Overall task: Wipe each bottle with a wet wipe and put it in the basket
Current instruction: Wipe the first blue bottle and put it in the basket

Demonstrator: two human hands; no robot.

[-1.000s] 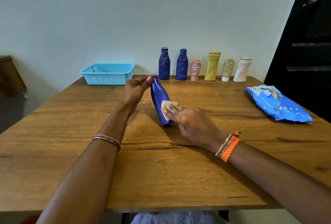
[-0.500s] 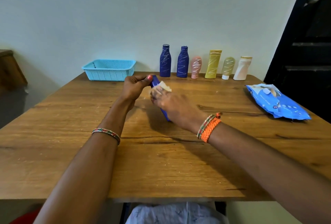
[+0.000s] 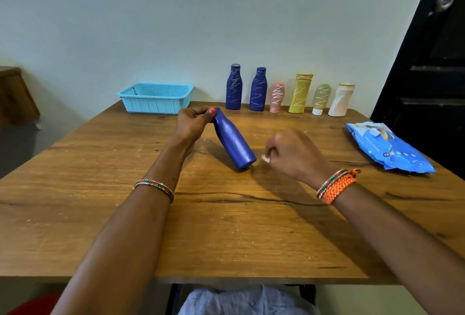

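My left hand (image 3: 192,122) grips the neck of a plain blue bottle (image 3: 234,141), which leans with its base on the wooden table (image 3: 100,201). My right hand (image 3: 292,153) is curled around a small wet wipe (image 3: 265,158) just right of the bottle's base, not touching the bottle. Against the wall stand several scribbled bottles: two blue bottles (image 3: 234,87) (image 3: 258,89), a pink tube (image 3: 276,97), a yellow tube (image 3: 300,93), a pale green tube (image 3: 320,98) and a white bottle (image 3: 341,99). The light blue basket (image 3: 154,98) sits at the back left; nothing shows inside it.
A blue wet wipe pack (image 3: 387,148) lies at the right side of the table. A dark door (image 3: 427,63) stands at the right. A wooden piece of furniture (image 3: 15,93) is at the far left, beyond the table.
My right hand with the wipe slid up the bottle toward its neck, then came off it and now sits to the right of its base. My left hand has kept hold of the neck.
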